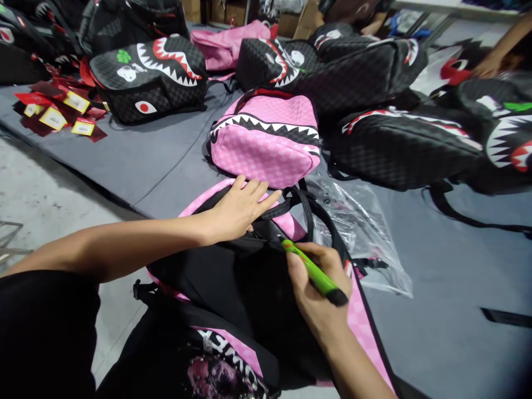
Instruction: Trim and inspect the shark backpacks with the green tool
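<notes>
black-and-pink backpack [257, 282] at lower centre looks unfinished, right hand [320, 282] gripping a green pen-like tool [308, 265], left hand [239, 209] spread on its top edge.

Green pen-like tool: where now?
Head view, just right of centre: the green pen-like tool is in the right hand, over the pink-and-black backpack, near the left hand.

A broad, flat table covered in dull grey-blue fabric [453, 255] stretches from near right to far left, a thin seam running across its left half and a dark edge along its left side. Beyond that edge, at left, lies a pale grey floor [29, 172] with small dark marks, where a thin metal frame [8, 235] stands partly in view. Brown cardboard boxes [288, 25] sit at the far side; at far right is a white-topped table [457, 8] with metal legs. Whitish light falls evenly.
</notes>
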Tool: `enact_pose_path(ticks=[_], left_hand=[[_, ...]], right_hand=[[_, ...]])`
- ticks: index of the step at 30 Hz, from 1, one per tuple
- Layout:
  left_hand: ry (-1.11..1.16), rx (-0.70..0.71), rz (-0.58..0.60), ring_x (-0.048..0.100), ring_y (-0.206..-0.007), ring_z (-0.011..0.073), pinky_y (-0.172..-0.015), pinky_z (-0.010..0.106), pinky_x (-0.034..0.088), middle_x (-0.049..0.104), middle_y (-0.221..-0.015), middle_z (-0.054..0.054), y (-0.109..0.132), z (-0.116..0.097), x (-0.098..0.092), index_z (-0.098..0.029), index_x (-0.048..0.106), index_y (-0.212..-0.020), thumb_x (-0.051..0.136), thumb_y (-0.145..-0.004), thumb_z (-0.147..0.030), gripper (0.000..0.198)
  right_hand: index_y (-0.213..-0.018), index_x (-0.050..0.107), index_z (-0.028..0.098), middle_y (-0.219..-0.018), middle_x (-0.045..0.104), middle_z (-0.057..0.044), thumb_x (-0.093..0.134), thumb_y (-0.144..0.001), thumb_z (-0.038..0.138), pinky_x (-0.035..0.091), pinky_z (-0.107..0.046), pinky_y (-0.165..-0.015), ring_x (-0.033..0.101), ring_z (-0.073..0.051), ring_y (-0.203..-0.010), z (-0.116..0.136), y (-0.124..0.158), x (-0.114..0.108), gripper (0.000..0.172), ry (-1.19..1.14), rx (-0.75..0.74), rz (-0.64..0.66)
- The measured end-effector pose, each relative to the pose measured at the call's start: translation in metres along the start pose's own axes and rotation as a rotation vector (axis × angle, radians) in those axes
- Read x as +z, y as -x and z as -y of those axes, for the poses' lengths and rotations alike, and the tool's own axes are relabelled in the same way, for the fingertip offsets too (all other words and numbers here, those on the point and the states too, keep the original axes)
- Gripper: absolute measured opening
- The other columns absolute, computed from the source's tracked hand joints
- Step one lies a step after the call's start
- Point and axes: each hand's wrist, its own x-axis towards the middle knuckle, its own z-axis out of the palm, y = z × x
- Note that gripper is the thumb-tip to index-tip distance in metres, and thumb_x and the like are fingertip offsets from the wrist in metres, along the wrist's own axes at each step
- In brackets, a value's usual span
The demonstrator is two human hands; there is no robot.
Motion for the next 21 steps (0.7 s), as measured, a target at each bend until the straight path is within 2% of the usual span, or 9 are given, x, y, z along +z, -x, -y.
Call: enact_pose_path(ticks=[3,6,9,12,14,21], left_hand=[[0.000,-0.028,0.010,0.039,-0.133,0.0351,-0.112,0.050,0.026,0.039,-0.152,0.020,0.001,0.000,-0.003,-0.011,0.027,-0.154,0.074,-0.080,-0.045,0.095],[-0.010,-0.060,0.034,0.034,-0.138,0.0350,-0.115,0.050,0.024,0.035,-0.155,0.019,0.002,-0.001,-0.005,-0.009,0.026,-0.155,0.072,-0.080,-0.048,0.096],[-0.026,-0.075,0.056,0.031,-0.140,0.0355,-0.116,0.049,0.024,0.031,-0.158,0.019,0.000,-0.001,-0.003,-0.009,0.025,-0.155,0.072,-0.079,-0.051,0.099],[-0.035,-0.089,0.061,0.032,-0.141,0.0358,-0.115,0.047,0.025,0.029,-0.159,0.019,-0.002,-0.002,-0.001,-0.010,0.028,-0.154,0.073,-0.078,-0.050,0.097],[-0.033,-0.103,0.066,0.032,-0.141,0.0360,-0.115,0.047,0.026,0.029,-0.160,0.019,-0.003,-0.003,0.000,-0.011,0.031,-0.153,0.073,-0.079,-0.050,0.094],[-0.032,-0.101,0.057,0.030,-0.142,0.0364,-0.117,0.049,0.024,0.029,-0.160,0.019,-0.004,-0.005,0.002,-0.011,0.033,-0.153,0.071,-0.080,-0.046,0.089]], right_hand=[[-0.103,0.068,0.022,-0.094,0.075,-0.006,0.065,-0.091,0.035,0.058,-0.034,-0.073,0.072,-0.021,-0.079,0.009,-0.027,-0.006,0.018,-0.013,-0.104,0.272],[-0.110,0.071,0.022,-0.107,0.075,-0.008,0.067,-0.091,0.033,0.057,-0.036,-0.087,0.071,-0.022,-0.097,0.009,-0.050,-0.007,0.023,-0.081,-0.183,0.527],[-0.110,0.074,0.022,-0.110,0.075,-0.008,0.067,-0.090,0.035,0.057,-0.036,-0.093,0.070,-0.023,-0.103,0.002,-0.065,-0.007,0.025,-0.104,-0.156,0.669],[-0.106,0.075,0.021,-0.105,0.077,-0.007,0.065,-0.090,0.031,0.058,-0.035,-0.092,0.071,-0.021,-0.099,-0.004,-0.072,-0.004,0.022,-0.119,-0.101,0.781],[-0.104,0.076,0.021,-0.102,0.077,-0.006,0.063,-0.090,0.027,0.058,-0.035,-0.090,0.071,-0.021,-0.096,-0.005,-0.071,-0.003,0.020,-0.106,-0.110,0.815],[-0.112,0.071,0.017,-0.105,0.075,-0.008,0.060,-0.093,0.022,0.058,-0.040,-0.087,0.070,-0.022,-0.096,0.000,-0.053,-0.004,0.023,0.074,-0.261,0.687]])
